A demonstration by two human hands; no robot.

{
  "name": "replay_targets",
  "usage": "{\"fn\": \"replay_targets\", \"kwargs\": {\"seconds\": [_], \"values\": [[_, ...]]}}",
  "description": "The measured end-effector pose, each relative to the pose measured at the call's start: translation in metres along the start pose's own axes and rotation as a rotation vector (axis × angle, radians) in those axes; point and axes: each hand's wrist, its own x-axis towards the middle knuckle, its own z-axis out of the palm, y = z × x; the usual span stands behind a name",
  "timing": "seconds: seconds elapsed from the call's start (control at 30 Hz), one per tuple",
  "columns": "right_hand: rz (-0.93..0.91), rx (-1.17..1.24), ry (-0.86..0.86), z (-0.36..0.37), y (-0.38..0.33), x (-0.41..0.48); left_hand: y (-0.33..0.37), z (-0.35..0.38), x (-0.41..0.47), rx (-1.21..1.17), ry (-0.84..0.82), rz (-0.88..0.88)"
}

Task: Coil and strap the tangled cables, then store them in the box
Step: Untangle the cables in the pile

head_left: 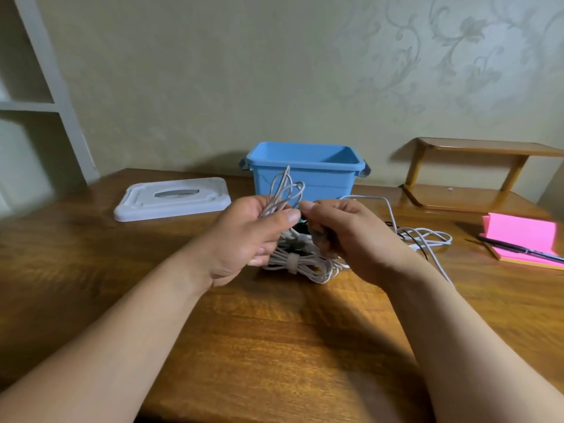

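As hands (244, 239) (345, 239) grip cable (285, 187), green item (302, 221) mostly hidden

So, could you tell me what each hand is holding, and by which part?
The left hand grips a folded white cable bundle around its middle, loops sticking up. The right hand pinches a grey piece beside it, possibly a strap.
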Motion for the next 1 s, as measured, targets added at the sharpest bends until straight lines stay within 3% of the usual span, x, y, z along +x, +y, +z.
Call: {"fn": "replay_targets", "kwargs": {"seconds": [0.1,0.2,0.37,0.43,0.5,0.6,0.7,0.83,1.0], "values": [[-0.048,-0.002,-0.022,-0.002,0.000,0.000,0.002,0.001,-0.004,-0.069,-0.071,-0.041],[-0.061,0.062,-0.009,-0.003,0.002,0.000,-0.001,0.003,-0.001,-0.178,-0.015,-0.044],[-0.190,0.160,0.246,-0.004,-0.001,0.001,-0.002,0.005,0.004,-0.417,0.014,-0.104],[-0.226,0.292,0.208,-0.002,-0.006,-0.001,-0.006,0.006,0.007,-0.381,0.067,-0.107],[-0.225,0.337,0.112,0.005,-0.007,-0.002,-0.009,0.012,0.010,-0.192,0.138,-0.065],[-0.174,0.169,0.090,0.022,-0.005,-0.002,-0.012,0.023,0.009,0.180,0.149,0.053],[-0.137,0.017,0.225,0.028,-0.001,-0.001,-0.005,0.022,0.004,0.171,0.124,0.065],[-0.142,-0.071,0.340,0.033,0.000,-0.001,-0.005,0.020,0.008,0.257,0.126,-0.089],[-0.209,-0.147,0.431,0.047,0.001,-0.001,-0.016,0.032,0.007,-0.124,0.297,0.098]]}}
